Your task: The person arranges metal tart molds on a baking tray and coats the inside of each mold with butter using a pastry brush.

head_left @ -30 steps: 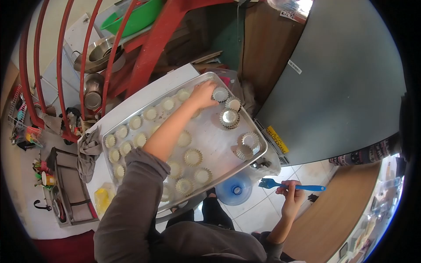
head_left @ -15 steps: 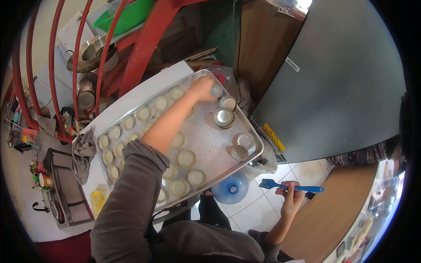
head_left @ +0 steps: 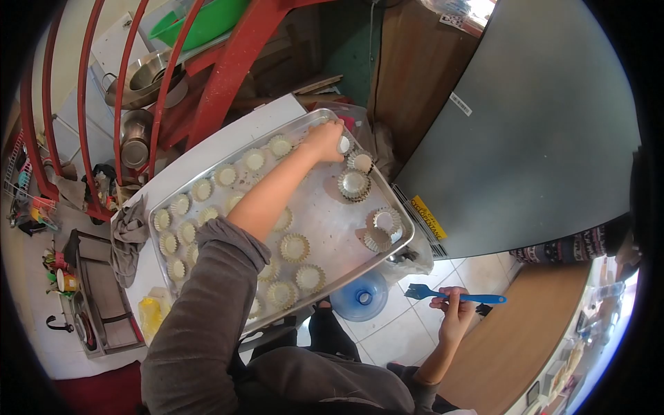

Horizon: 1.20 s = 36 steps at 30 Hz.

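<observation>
My left hand (head_left: 324,142) reaches across to the tray's far corner, its fingers curled on a small fluted tart tin (head_left: 344,144). Part of that tin is hidden by the hand. Beside it are another fluted tin (head_left: 360,162) and a stack of tins (head_left: 354,185). More tins (head_left: 386,220) lean together near the right end of the metal tray (head_left: 325,209). Several tart tins (head_left: 295,247) with pale insides stand in rows over the left part and front edge. Away from the tray, over the floor, my right hand (head_left: 456,311) is closed around the handle of a blue pastry brush (head_left: 477,298).
The tray rests on a white table (head_left: 207,155). A large blue water bottle (head_left: 361,297) stands on the tiled floor below. To the right is a grey fridge (head_left: 539,138). Red railings (head_left: 232,76) and metal pots (head_left: 136,138) are at the left.
My left hand has shifted slightly at the corner, and the tin beside its fingers now shows brighter. My right hand holds the brush nearly as before. The view has moved a little.
</observation>
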Each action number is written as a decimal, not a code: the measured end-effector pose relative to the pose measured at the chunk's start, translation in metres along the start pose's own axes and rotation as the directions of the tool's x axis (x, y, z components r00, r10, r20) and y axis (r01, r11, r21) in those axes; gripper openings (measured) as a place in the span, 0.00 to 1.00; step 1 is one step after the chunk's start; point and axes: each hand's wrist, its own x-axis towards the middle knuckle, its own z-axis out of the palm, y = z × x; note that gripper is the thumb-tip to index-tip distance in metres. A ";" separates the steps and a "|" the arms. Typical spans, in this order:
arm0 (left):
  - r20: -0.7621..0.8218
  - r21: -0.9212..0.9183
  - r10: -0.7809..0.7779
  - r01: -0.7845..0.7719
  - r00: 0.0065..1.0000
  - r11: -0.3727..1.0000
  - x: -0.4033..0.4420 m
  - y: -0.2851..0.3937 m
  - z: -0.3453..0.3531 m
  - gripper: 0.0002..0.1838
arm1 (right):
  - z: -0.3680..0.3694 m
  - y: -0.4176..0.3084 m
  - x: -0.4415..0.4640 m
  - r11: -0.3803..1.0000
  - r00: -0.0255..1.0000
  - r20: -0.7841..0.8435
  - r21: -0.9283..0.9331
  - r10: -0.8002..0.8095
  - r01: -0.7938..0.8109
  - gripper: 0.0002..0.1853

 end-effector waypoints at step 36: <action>-0.494 -0.834 -0.867 0.245 0.069 0.495 -0.796 -0.056 -0.054 0.36 | 0.417 -0.041 -0.253 0.928 0.132 0.951 0.234 -0.281 0.290 0.03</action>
